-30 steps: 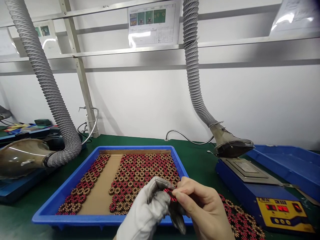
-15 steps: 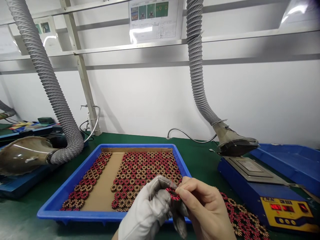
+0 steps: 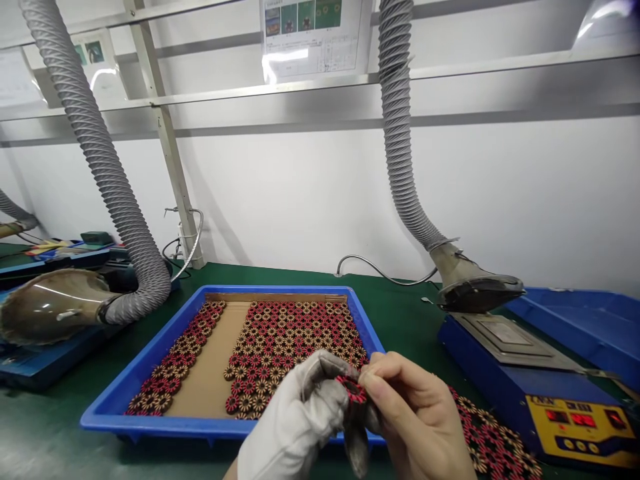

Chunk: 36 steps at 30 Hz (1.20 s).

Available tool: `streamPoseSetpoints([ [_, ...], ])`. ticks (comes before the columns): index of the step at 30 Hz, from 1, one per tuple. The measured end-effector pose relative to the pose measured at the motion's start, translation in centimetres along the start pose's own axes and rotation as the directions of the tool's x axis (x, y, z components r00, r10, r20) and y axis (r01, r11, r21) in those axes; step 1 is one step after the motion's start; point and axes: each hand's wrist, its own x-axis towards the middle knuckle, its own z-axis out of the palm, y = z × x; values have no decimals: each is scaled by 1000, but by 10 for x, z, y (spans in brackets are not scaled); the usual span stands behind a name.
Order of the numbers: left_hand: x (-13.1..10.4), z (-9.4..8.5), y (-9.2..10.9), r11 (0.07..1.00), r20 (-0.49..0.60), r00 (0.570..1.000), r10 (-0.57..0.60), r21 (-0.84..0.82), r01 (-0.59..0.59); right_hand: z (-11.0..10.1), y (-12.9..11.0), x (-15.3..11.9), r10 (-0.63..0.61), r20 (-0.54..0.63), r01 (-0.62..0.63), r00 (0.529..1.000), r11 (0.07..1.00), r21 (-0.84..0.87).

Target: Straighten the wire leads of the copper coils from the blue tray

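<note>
My left hand [image 3: 305,407], in a white glove with grey-stained fingertips, grips a small motor stator [image 3: 354,389] with red wire windings around a dark ring. The bare thumb and forefinger of my right hand [image 3: 417,413] pinch at the stator's upper right edge; whether a wire end lies between them is too small to tell. Both hands are over the near right edge of a blue tray [image 3: 200,423]. Inside it, many red and copper-coloured stators [image 3: 295,333] lie in tight rows on cardboard [image 3: 213,360].
More stators [image 3: 493,433] lie on the green table right of my hands. Beside them stands a blue machine with a yellow display panel [image 3: 583,427] and a metal top plate [image 3: 505,333]. Fume hoses [image 3: 395,133] hang down. Another blue tray [image 3: 590,327] is behind the machine.
The whole view has shifted slightly. The stator is turned a little, showing more of its ring face; both hands keep nearly the same grip on it.
</note>
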Motion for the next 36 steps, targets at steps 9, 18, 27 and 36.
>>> streamPoseSetpoints([
  [9, 3, -5, -4, 998, 32, 998, -57, -16, 58, -6, -8, 0, -68, -44, 61, 997, 989, -132],
  [18, 3, -2, -2, 997, 2, 998, 61, 54, -61, -5, -12, 0, 68, 99, -51, 993, 985, -167],
  [27, -9, 7, 5, 989, 59, 992, 115, 84, -120, -24, -12, 11, 85, 183, -8, 979, 924, -383],
  [36, -10, 13, 4, 999, -125, 992, -17, 33, 21, -13, -23, -3, -90, 259, 217, 962, 829, -515],
])
